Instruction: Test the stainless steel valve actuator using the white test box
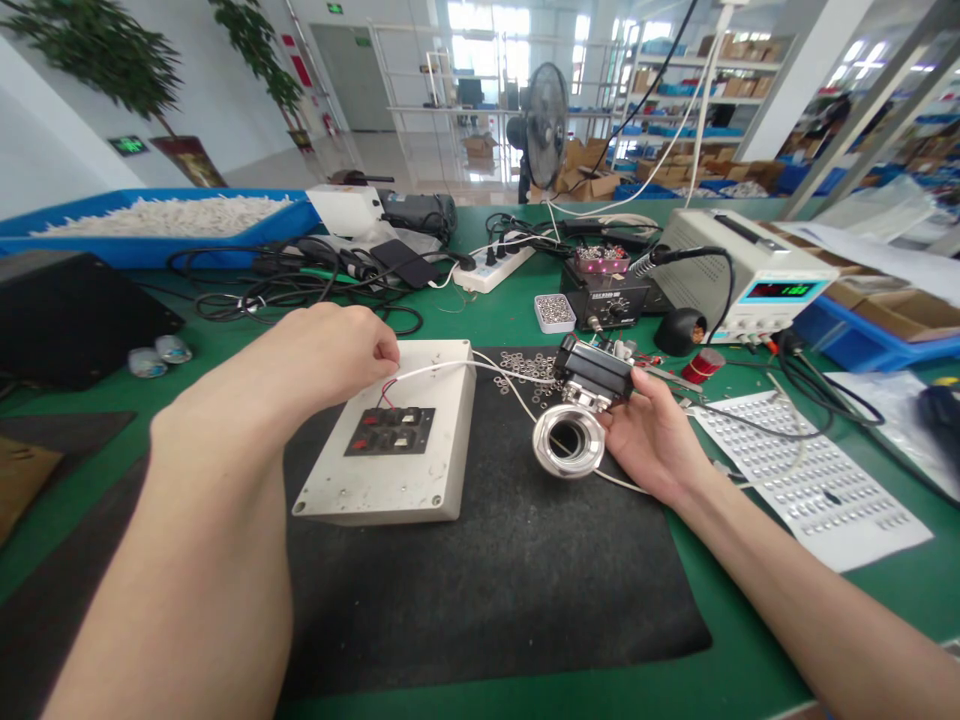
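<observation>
My right hand (660, 430) grips a motorized ball valve (596, 370), its black actuator on top and its round silver metal body tilted with the bore towards me. From the actuator a white cable (480, 364) runs left to my left hand (337, 345), whose fingers are closed at the cable's end above a pale box (409, 485); the fingertips are partly hidden. Thin red and black wires lead from that end down to a black terminal panel (388, 430) with red and white levers, set in the top of the box.
A black mat (510, 570) covers the green bench. Small metal rings (525, 370) lie scattered behind the valve. A power supply (742, 265), soldering station (607, 300) and sheet of small parts (814, 470) are on the right. Tangled black cables (262, 290) lie at back left.
</observation>
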Tool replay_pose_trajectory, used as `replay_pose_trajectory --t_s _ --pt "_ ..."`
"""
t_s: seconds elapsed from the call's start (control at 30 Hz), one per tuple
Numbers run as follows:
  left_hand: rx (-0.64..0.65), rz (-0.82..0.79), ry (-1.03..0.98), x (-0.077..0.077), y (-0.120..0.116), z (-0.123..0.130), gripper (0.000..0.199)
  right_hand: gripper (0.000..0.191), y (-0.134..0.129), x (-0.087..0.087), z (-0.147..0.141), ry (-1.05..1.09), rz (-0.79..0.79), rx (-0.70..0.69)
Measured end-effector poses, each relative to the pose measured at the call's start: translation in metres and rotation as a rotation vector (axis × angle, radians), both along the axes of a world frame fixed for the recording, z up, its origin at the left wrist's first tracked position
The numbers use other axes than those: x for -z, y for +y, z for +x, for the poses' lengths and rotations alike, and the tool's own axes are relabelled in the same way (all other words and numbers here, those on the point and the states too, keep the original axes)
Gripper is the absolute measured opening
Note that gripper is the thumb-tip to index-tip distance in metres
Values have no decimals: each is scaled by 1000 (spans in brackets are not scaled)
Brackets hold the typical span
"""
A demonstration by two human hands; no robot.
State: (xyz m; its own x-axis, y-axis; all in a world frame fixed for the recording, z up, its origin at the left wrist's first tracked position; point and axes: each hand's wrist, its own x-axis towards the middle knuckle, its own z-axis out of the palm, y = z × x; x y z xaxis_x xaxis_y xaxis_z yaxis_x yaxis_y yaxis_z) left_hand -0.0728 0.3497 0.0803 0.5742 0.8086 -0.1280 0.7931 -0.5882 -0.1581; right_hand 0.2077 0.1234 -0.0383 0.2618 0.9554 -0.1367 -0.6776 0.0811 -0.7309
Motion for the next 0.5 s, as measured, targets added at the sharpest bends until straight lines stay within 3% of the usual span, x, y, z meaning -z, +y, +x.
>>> replay_pose_trajectory --t_s 0.5 --pt "17 3 -1 1 1 -1 24 39 0 0 0 4 -3 2"
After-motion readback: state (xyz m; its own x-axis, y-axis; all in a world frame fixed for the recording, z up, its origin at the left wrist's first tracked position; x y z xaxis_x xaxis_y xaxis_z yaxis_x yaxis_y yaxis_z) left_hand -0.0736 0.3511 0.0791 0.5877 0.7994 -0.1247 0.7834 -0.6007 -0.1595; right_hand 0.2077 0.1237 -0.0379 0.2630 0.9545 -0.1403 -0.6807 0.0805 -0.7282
